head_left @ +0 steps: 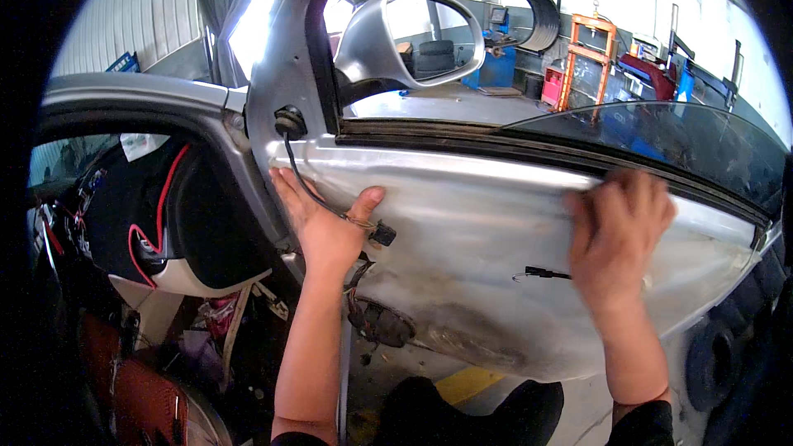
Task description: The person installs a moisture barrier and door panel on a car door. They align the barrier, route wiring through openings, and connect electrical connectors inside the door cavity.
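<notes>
A silver car door with its inner trim off stands open before me. My left hand lies flat on its front upper part, thumb and fingers apart. A black cable hangs from a round hole below the mirror corner and crosses this hand; its black plug dangles beside the thumb. Up against the black window seal is my right hand, smeared by motion, its fingers bent. Whether it holds anything is hidden. A short black lead sticks out of the panel beside its wrist.
The silver side mirror stands outside the window opening, with the glass mostly lowered. To the left is the stripped car interior with a red cable. An orange press frame stands beyond; tyres lie at right.
</notes>
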### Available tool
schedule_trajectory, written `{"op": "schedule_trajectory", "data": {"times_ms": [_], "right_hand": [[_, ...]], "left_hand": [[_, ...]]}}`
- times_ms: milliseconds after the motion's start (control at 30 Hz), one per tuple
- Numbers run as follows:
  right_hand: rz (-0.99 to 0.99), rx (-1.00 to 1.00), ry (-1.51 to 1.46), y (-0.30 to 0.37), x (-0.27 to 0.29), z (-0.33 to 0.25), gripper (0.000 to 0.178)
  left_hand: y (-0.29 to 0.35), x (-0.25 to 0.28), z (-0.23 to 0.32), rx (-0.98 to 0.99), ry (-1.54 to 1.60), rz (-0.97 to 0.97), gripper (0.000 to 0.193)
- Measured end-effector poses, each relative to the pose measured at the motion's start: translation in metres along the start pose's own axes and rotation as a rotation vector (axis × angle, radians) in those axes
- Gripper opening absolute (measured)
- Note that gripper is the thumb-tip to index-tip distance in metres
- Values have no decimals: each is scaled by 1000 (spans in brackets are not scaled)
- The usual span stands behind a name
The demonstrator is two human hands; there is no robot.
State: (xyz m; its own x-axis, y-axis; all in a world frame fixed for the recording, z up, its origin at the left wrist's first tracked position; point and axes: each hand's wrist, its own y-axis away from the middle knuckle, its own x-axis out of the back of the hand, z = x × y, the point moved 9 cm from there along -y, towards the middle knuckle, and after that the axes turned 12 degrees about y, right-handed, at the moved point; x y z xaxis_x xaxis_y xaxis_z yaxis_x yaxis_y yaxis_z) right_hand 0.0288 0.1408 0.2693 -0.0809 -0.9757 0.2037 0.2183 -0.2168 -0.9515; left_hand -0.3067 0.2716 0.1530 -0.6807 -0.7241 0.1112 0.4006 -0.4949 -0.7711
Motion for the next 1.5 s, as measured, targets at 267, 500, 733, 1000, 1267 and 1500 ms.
{"op": "schedule_trajectory", "data": {"times_ms": [267,500,733,1000,1267,1500], "right_hand": [[-143,131,-139,3,0,-24,30],[-19,88,-138,11,-19,-31,32],[106,-200,-184,17,-21,-10,30],[-52,134,-231,65,-24,-103,34],[-332,345,-231,60,-79,-164,87],[-402,330,-369,62,-48,-80,90]], "left_hand": [[-1,-1,0,22,160,33,153],[-1,-3,-5,7,56,22,152],[1,2,3,36,-5,18,154],[0,-4,-7,43,4,17,160],[-2,-15,-19,40,260,1,149],[-9,-6,-37,35,243,8,132]]}}
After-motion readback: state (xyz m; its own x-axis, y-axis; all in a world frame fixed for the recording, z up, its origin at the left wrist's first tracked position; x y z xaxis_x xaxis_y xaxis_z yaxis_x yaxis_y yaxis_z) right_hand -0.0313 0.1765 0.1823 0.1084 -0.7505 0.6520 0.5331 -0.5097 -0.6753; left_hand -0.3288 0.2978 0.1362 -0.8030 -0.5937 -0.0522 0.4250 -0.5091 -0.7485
